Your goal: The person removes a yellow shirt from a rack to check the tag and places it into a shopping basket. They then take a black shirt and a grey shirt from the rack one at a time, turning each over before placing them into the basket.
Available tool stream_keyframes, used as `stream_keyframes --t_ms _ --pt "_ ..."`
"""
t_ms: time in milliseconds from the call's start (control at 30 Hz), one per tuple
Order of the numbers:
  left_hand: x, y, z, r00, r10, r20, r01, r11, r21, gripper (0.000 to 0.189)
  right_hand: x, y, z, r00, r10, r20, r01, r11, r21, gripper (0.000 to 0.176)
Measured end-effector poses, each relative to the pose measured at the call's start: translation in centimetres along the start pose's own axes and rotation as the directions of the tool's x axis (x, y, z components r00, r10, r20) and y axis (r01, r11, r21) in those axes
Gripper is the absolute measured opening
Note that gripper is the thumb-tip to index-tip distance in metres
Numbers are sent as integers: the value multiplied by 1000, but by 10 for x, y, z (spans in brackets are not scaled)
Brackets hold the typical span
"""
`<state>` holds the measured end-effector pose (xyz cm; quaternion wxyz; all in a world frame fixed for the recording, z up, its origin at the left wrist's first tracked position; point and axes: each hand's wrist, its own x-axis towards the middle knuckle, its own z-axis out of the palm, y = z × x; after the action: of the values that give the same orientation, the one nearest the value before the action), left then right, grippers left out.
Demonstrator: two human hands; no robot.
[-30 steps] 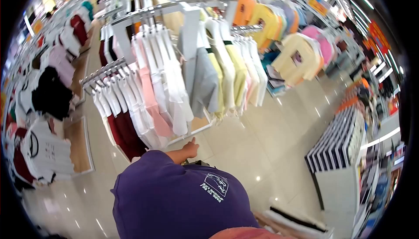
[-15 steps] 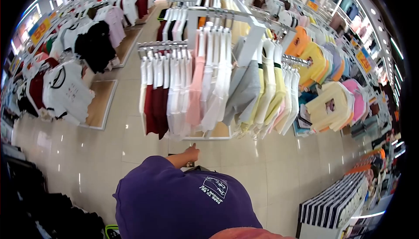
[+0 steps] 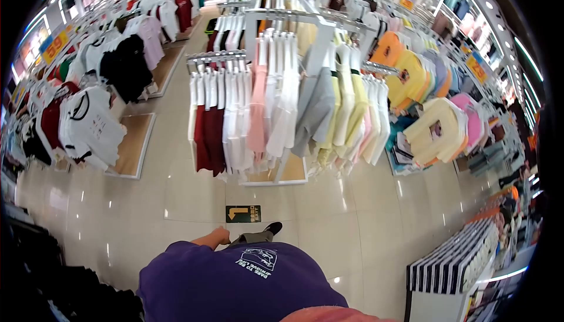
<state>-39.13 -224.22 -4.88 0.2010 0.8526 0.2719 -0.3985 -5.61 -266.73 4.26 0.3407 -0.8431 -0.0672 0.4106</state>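
My left hand (image 3: 221,235) is at my left side, just past the front of my purple T-shirt (image 3: 235,287). Its fingers look curled in, and I see nothing held in them. It touches no garment. Beyond it stands a rack of hanging clothes, with dark red garments (image 3: 210,140), a pink one (image 3: 257,110) and a grey one (image 3: 314,113) on white hangers. One dark shoe (image 3: 273,227) shows beside the hand, below a greenish-grey trouser leg (image 3: 251,238). My right hand is out of view.
A floor exit sign (image 3: 243,214) lies between me and the rack's base (image 3: 276,182). White T-shirts (image 3: 94,125) hang at left, cream and pink tops (image 3: 437,131) at right. A striped stack (image 3: 449,260) stands at lower right; dark clothes (image 3: 88,292) are at lower left.
My left hand has drawn back toward my body and left, its stretched finger now curled. The floor sign and my shoe have come into view. The rack appears slightly higher and further left.
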Motion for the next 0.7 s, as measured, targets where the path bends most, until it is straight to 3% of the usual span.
stream_keyframes --t_ms 133,267,433,500,533,700 --pt "15 22 -32 996 84 -35 -84 996 -26 50 -17 16 -6 1000 8 -26 -7 1000 14 34" --pt "55 41 -71 960 219 -173 -231 972 -51 44 -30 21 -16 999 2 -53 -1 1000 20 34" --pt "87 79 -148 941 300 -157 -318 942 -110 37 -34 6 -30 994 36 -102 -30 998 61 35" --pt "97 89 -165 933 323 -159 -345 929 -135 35 -25 -4 -40 987 115 -113 -105 990 89 36" --pt "109 92 -171 930 337 -147 -358 921 -155 35 -18 -6 -44 986 104 -132 -104 995 8 38" --pt "161 93 -186 910 411 -65 -416 902 -115 38 25 23 -51 971 211 -111 -198 973 117 36"
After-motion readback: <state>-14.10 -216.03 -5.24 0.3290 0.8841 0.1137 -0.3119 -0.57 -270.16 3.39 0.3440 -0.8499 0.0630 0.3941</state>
